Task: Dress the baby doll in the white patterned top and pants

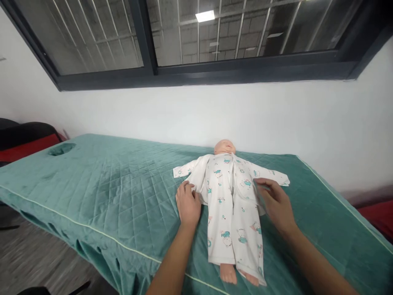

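On the green quilted cover of a padded table, near its far right end, a baby doll lies face up, head toward the white wall, bare feet toward the near edge. It wears a white printed sleepsuit, sleeves spread flat to either side.

Head view: left hand lies palm down on the cover just beside the doll's side, fingers loosely together, fingertips touching the sleepsuit's edge under the sleeve; no pinch visible, nothing held. Right hand is on the opposite side, fingers partly curled, tips at the fabric near the chest and the other sleeve; slightly blurred, so cannot tell whether it has hold of the cloth.

Surroundings: oval face hole in the cover at the far left end, well apart from the doll. Dark-framed window above the wall. Red-and-black padding beyond the left end; more red at the right. Nothing lies between hands and doll.
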Action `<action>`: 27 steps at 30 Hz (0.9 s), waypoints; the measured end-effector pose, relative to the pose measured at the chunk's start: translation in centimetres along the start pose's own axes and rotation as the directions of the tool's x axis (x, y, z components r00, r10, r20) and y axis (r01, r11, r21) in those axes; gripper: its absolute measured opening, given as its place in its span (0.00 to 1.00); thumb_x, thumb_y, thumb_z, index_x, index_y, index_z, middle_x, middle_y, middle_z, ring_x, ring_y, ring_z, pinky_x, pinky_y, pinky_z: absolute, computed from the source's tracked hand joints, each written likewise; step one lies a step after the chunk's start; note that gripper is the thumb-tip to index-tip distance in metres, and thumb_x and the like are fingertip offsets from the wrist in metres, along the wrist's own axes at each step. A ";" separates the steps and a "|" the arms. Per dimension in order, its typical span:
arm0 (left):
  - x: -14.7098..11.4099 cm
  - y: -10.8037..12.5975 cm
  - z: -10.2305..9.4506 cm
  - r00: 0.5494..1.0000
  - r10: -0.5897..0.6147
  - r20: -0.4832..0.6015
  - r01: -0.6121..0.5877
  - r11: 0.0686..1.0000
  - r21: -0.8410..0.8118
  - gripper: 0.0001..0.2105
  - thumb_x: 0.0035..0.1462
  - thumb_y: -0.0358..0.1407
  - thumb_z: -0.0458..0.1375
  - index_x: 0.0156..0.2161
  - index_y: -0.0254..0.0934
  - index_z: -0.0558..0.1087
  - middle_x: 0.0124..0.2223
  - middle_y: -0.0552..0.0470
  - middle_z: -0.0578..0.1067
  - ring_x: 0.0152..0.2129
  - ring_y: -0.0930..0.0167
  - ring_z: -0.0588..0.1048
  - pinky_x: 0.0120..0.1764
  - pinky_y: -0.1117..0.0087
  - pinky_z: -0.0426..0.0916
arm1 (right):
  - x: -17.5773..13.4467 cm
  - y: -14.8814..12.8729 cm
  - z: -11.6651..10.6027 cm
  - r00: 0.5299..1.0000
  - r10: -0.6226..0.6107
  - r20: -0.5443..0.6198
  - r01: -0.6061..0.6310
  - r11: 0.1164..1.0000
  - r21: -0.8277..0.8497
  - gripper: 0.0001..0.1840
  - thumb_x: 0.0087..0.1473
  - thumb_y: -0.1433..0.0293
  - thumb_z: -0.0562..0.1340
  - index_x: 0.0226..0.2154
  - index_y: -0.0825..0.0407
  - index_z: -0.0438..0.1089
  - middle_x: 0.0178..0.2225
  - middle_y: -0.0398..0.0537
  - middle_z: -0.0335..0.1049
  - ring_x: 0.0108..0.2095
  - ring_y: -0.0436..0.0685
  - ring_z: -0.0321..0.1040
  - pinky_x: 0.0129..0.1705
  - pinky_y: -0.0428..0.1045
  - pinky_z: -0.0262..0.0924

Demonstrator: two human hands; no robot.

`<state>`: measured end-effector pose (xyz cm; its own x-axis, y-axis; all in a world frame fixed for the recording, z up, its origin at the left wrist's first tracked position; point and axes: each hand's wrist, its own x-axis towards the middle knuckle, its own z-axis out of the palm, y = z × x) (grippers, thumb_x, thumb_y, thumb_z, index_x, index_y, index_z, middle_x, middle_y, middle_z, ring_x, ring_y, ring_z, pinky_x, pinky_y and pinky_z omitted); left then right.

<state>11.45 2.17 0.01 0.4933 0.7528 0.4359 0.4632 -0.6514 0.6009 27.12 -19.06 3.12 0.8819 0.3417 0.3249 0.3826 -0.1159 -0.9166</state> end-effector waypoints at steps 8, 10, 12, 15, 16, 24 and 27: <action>0.0 -0.2 0.3 1.000 -0.003 -0.020 0.002 0.998 -0.061 0.13 0.57 0.26 0.48 0.44 0.37 0.70 0.53 0.45 0.68 0.53 0.63 0.67 0.56 0.54 0.65 | 9.3 -3.2 4.9 0.992 0.048 0.114 -0.025 0.980 -0.197 0.26 0.53 0.58 0.58 0.51 0.53 0.70 0.49 0.55 0.71 0.49 0.62 0.67 0.51 0.56 0.62; -0.1 -0.4 0.5 1.000 0.001 -0.029 -0.004 0.995 -0.099 0.13 0.57 0.25 0.47 0.44 0.37 0.69 0.54 0.45 0.68 0.53 0.65 0.67 0.57 0.55 0.65 | 10.6 -2.7 5.6 0.983 0.057 0.173 -0.009 0.963 -0.268 0.26 0.55 0.57 0.56 0.52 0.54 0.70 0.52 0.56 0.69 0.53 0.64 0.65 0.57 0.60 0.56; -0.1 -0.5 0.6 0.999 -0.017 -0.044 0.012 0.992 -0.126 0.12 0.59 0.27 0.48 0.45 0.37 0.69 0.54 0.45 0.67 0.54 0.64 0.66 0.58 0.54 0.64 | 11.1 -2.1 6.1 0.973 0.076 0.220 -0.008 0.955 -0.295 0.26 0.57 0.56 0.54 0.52 0.52 0.70 0.56 0.53 0.67 0.56 0.65 0.62 0.61 0.62 0.51; 0.0 -0.6 0.8 0.995 -0.068 -0.069 0.055 0.983 -0.174 0.11 0.60 0.29 0.49 0.45 0.37 0.69 0.56 0.43 0.65 0.55 0.64 0.66 0.59 0.52 0.63 | 10.9 -1.2 6.2 0.957 0.088 0.276 -0.012 0.964 -0.264 0.29 0.58 0.55 0.52 0.57 0.51 0.66 0.60 0.51 0.62 0.61 0.63 0.56 0.65 0.61 0.46; 0.1 -0.7 0.9 0.994 -0.086 -0.074 0.070 0.978 -0.197 0.11 0.60 0.29 0.48 0.45 0.37 0.69 0.57 0.43 0.65 0.55 0.64 0.66 0.59 0.52 0.63 | 10.8 -0.9 6.2 0.953 0.083 0.291 -0.009 0.970 -0.245 0.30 0.59 0.54 0.52 0.58 0.51 0.65 0.61 0.50 0.61 0.62 0.63 0.55 0.67 0.60 0.44; 3.4 -0.6 0.5 0.881 -0.473 0.001 0.415 0.772 -0.481 0.13 0.54 0.32 0.55 0.45 0.34 0.71 0.52 0.42 0.71 0.51 0.62 0.70 0.57 0.55 0.64 | 11.2 0.2 5.9 0.939 0.021 0.343 0.001 0.998 -0.063 0.26 0.58 0.53 0.54 0.54 0.45 0.67 0.60 0.45 0.61 0.63 0.60 0.53 0.68 0.58 0.42; 4.7 0.0 -0.4 0.775 -0.588 0.230 0.600 0.574 -0.557 0.21 0.50 0.38 0.62 0.49 0.32 0.70 0.47 0.42 0.75 0.43 0.63 0.74 0.50 0.60 0.68 | 11.2 0.1 5.8 0.942 0.029 0.334 -0.015 0.999 -0.043 0.23 0.58 0.53 0.54 0.52 0.42 0.68 0.59 0.43 0.63 0.61 0.58 0.55 0.67 0.58 0.44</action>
<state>13.48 5.74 2.30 0.2798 0.9449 -0.1697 0.1517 0.1310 0.9797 35.44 -9.81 5.37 0.7498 0.6300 0.2021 0.3807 -0.1610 -0.9106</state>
